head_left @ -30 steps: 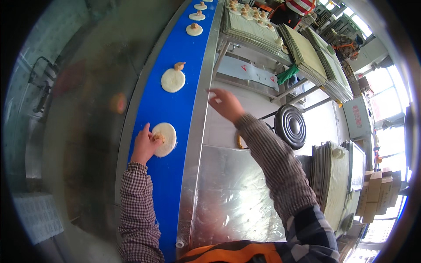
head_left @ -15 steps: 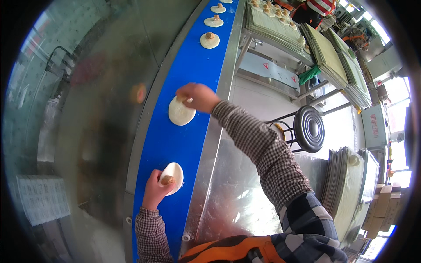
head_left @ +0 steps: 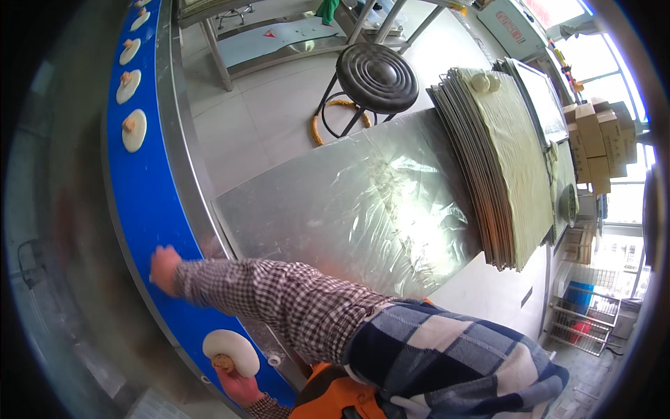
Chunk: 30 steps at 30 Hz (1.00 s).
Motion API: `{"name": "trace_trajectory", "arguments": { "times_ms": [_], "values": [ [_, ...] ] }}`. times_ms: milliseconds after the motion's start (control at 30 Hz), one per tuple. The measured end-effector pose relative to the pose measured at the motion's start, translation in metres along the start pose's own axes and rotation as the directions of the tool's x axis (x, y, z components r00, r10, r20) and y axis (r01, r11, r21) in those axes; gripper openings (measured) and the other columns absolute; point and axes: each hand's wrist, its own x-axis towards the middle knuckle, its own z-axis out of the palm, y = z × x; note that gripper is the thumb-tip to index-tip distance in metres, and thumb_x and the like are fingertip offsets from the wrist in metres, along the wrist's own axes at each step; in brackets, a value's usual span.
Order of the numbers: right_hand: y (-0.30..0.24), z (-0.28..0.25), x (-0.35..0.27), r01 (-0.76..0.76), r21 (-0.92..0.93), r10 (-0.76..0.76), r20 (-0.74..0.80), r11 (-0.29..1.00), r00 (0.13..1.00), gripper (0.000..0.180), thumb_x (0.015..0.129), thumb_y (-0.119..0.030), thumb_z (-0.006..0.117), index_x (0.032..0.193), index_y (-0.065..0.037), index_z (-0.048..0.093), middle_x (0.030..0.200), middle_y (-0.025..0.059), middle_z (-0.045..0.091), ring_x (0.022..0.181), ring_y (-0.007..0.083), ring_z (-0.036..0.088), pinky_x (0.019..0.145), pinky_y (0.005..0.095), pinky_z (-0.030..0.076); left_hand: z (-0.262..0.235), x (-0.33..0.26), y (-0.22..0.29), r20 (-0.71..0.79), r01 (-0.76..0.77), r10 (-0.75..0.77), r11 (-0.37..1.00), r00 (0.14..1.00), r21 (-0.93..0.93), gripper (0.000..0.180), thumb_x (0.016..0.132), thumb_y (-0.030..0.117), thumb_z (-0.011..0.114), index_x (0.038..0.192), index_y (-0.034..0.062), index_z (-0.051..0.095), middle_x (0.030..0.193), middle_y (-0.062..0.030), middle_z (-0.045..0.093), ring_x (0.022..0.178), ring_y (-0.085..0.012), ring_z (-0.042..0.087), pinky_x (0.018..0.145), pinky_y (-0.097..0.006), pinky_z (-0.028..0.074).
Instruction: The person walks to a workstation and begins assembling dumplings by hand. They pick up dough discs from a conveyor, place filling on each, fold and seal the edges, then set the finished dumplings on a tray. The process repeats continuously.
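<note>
My left hand (head_left: 241,388) is at the near end of the blue conveyor belt (head_left: 155,222). Its fingers are closed round the near edge of a round white dough wrapper (head_left: 236,347). A brown lump of filling (head_left: 222,363) sits on the wrapper beside my fingertips. Further along the belt, my right hand (head_left: 165,270) is curled and slightly blurred. A sliver of something white shows at its lower left; what the fingers hold is hidden. Beyond it lies another dough wrapper (head_left: 137,141) topped with filling (head_left: 128,125), with several more in a line towards the far end.
A steel edge (head_left: 197,164) runs along the belt's right side. Right of it is a steel surface covered with clear plastic (head_left: 335,202). A black round stool (head_left: 377,75) stands beyond, and a tall stack of trays under pale cloth (head_left: 513,160) is to the right.
The view has swung to the right, so the belt now lies further left. My right hand has left the dough wrapper it was touching. My left hand still holds its filled wrapper.
</note>
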Motion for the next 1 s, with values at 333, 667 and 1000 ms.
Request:
{"name": "trace_trajectory", "arguments": {
  "times_ms": [333, 667, 1000],
  "values": [
    [0.251, -0.083, -0.342, 0.013, 0.890, 0.329, -0.183, 0.456, 0.926, 0.053, 0.077, -0.025, 0.077, 0.120, -0.004, 0.055, 0.102, 0.0129, 0.067, 0.089, 0.0212, 0.066, 0.079, 0.0345, 0.053, 0.229, 0.012, -0.148, 0.668, 0.382, -0.528, 0.847, 0.524, 0.370, 0.052, 0.086, 0.005, 0.063, 0.133, 0.0022, 0.040, 0.093, -0.0030, 0.051, 0.082, -0.0138, 0.052, 0.074, -0.030, 0.047],
    [0.438, -0.111, -0.538, -0.782, 0.115, 0.769, -0.315, 0.613, 0.556, 0.050, 0.080, -0.025, 0.069, 0.121, 0.000, 0.056, 0.115, 0.0203, 0.061, 0.107, 0.0342, 0.059, 0.091, 0.0399, 0.047, 0.381, 0.021, -0.346, 0.882, -0.870, -0.199, 0.176, 0.426, 0.460, 0.053, 0.076, 0.021, 0.074, 0.121, -0.0003, 0.055, 0.108, -0.0196, 0.058, 0.106, -0.0349, 0.056, 0.095, -0.041, 0.043],
    [0.203, -0.150, -0.120, 0.310, 0.121, -0.229, -0.439, 0.943, 0.869, 0.049, 0.082, -0.006, 0.065, 0.129, -0.012, 0.052, 0.128, 0.0115, 0.053, 0.112, 0.0312, 0.057, 0.092, 0.0392, 0.050, 0.173, 0.188, 0.011, 0.338, -0.219, 0.726, -0.258, 0.599, 0.941, 0.044, 0.084, 0.022, 0.069, 0.118, -0.0001, 0.052, 0.110, -0.0203, 0.057, 0.097, -0.0346, 0.059, 0.084, -0.041, 0.051]
  ]
}}
